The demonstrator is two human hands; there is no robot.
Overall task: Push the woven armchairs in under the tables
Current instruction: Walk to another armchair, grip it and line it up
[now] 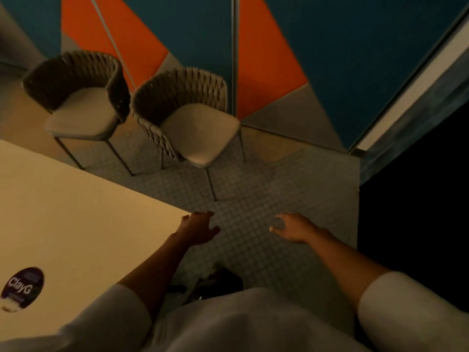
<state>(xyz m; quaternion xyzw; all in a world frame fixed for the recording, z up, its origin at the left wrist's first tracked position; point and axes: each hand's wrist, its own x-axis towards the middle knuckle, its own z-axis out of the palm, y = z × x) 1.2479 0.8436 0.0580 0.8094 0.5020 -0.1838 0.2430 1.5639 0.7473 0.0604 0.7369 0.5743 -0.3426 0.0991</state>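
- Left hand [200,228]: reaches out ahead, just beside the corner of the big cream flat-topped table [76,212]; fingers loose and a bit spread; holds nothing. Cannot tell if it touches the corner.
- Right hand [294,228]: reaches out over the floor of small grey square tiles [253,194]; fingers loose and softly bent; holds nothing.
- White sleeves [406,301] on both arms, pushed up past the wrists.
- First brown woven armchair [76,97], with a pale seat pad and thin dark legs: stands at the far left, close to the wall, not under the table; front legs near the table's far edge.
- Second brown woven armchair [187,115], same kind: stands right beside the first, arms close or touching, cannot tell which; turned a bit to the right; out on the tiles, apart from the table and well apart from both hands.
- Round dark purple sticker [22,288] with the white word "ClayG": lies flat on the table top, near the left edge of the view.
- Wall of orange, teal and grey slanted panels [355,59]: rises behind both chairs.
- Dark blurry thing [220,278] on the tiles, close to the body: too dim to tell what.
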